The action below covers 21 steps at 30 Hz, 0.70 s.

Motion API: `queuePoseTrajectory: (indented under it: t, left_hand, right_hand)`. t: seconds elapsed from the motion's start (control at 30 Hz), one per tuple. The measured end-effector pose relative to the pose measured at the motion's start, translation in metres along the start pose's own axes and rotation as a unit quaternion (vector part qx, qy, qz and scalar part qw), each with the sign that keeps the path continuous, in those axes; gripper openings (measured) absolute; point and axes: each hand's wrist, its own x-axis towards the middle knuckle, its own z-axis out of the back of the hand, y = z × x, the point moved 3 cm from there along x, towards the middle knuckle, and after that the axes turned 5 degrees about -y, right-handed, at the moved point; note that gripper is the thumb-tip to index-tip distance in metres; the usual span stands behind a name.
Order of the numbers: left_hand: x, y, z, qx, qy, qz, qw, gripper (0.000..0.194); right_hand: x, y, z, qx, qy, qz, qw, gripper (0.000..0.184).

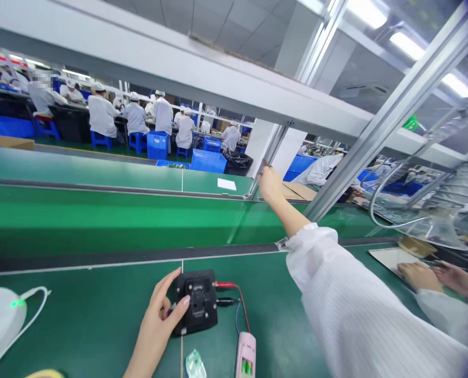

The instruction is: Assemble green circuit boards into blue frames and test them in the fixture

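Note:
My left hand (159, 320) rests on the green bench, thumb and fingers curled around the left edge of a small black test fixture (198, 302). Red and black clip leads (228, 293) plug into the fixture's right side. My right arm, in a white sleeve, stretches far forward across the belt. My right hand (269, 184) is up at the metal frame post (267, 157) on the far side, fingers touching it; whether it holds anything is hidden.
A pink device (245, 356) and a small clear packet (195, 365) lie near the front edge. A white unit with a green light (1, 320) sits at left. Another person's hands (434, 275) work at right. The green conveyor belt (100, 220) runs across. Seated workers are far behind.

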Motion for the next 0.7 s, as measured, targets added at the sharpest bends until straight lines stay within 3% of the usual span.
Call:
queuePoseTrajectory:
  t: [0.03, 0.1, 0.17, 0.27, 0.33, 0.43, 0.57, 0.7]
  left_hand:
    - [0.000, -0.001, 0.000, 0.001, 0.003, 0.000, 1.000, 0.062]
    - [0.000, -0.001, 0.000, 0.006, 0.010, 0.004, 1.000, 0.061]
    - [0.000, 0.001, -0.001, 0.008, 0.022, 0.003, 1.000, 0.061]
    - [0.001, 0.004, -0.001, -0.006, 0.057, -0.015, 0.998, 0.070]
    - [0.001, 0.005, -0.002, -0.015, 0.078, -0.023, 0.997, 0.077]
    - [0.002, 0.005, -0.003, -0.015, 0.092, -0.012, 0.996, 0.077]
    - [0.003, 0.008, -0.007, -0.047, 0.105, 0.018, 0.993, 0.083]
    - [0.005, 0.009, -0.005, -0.051, 0.124, 0.027, 0.991, 0.086]
  right_hand:
    - [0.009, -0.007, -0.002, 0.005, -0.014, -0.031, 0.999, 0.033]
    - [0.002, -0.013, -0.021, 0.071, 0.000, -0.059, 0.996, 0.030]
    - [-0.033, -0.012, -0.051, 0.145, 0.059, -0.065, 0.986, 0.029]
    - [-0.102, -0.004, -0.084, 0.250, 0.174, -0.088, 0.949, 0.047]
    - [-0.138, 0.005, -0.087, 0.313, 0.213, -0.106, 0.919, 0.052]
    - [-0.169, 0.016, -0.076, 0.391, 0.199, -0.150, 0.886, 0.044]
    - [-0.191, 0.028, -0.068, 0.379, 0.159, -0.152, 0.899, 0.026]
    - [-0.209, 0.037, -0.076, 0.361, 0.166, -0.139, 0.907, 0.016]
